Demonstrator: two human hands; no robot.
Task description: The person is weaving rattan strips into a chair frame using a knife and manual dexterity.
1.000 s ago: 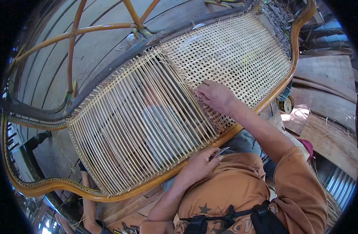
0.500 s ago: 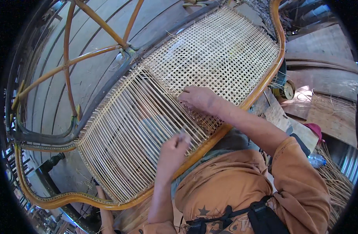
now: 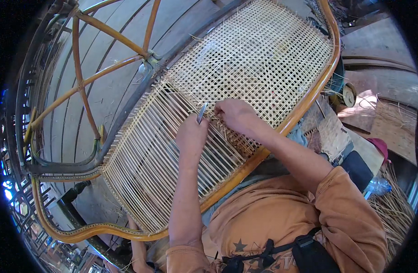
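A curved rattan seat frame (image 3: 245, 179) lies across in front of me. Its far right part carries an openwork cane weave (image 3: 250, 59); on the near left part cane strands (image 3: 145, 168) run side by side in one direction. My left hand (image 3: 192, 133) is closed around a small shiny metal blade (image 3: 202, 112) that sticks up above its fingers, just over the edge of the weave. My right hand (image 3: 237, 116) is closed at that same edge, its fingers pinched on a cane strand largely hidden by them. The two hands are close together.
More rattan framework with crossed poles (image 3: 79, 85) rises at the far left. To the right are wooden boards (image 3: 395, 127), a can (image 3: 349, 94), a clear plastic bottle (image 3: 378, 186) and loose rattan canes (image 3: 395, 204). Another person's bare limb (image 3: 137, 248) shows at the lower left.
My left hand has moved up and away from me to the weave's edge, beside my right hand. The right hand has stayed at the edge with little shift.
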